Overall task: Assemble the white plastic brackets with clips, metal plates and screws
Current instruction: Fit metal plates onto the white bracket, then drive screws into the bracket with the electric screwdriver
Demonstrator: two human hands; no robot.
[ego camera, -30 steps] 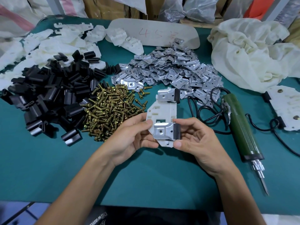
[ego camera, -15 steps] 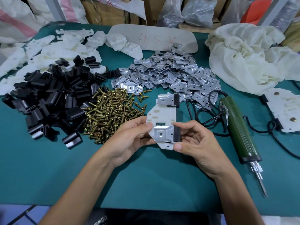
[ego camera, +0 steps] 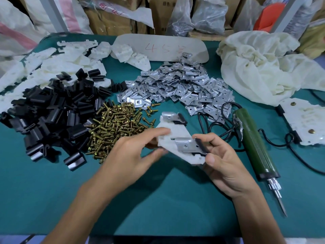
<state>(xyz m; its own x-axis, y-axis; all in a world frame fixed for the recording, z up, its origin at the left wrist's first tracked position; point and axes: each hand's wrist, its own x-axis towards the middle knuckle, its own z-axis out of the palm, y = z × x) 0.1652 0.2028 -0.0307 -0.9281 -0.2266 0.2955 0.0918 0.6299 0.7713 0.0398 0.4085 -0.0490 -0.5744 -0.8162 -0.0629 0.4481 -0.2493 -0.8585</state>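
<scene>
Half a second ago both hands held the white bracket (ego camera: 173, 136) upright. Now it is tilted, low over the green table (ego camera: 158, 199) near the middle. Our right hand (ego camera: 226, 166) alone grips it, with the thumb on the near corner and the fingers curled behind. Our left hand (ego camera: 133, 154) has loosened: its blurred fingers are almost straight and only touch the left edge. The near metal plate (ego camera: 184, 143) shows an empty hole, so we judge that the brass screws (ego camera: 116, 127), just to the left, come next.
</scene>
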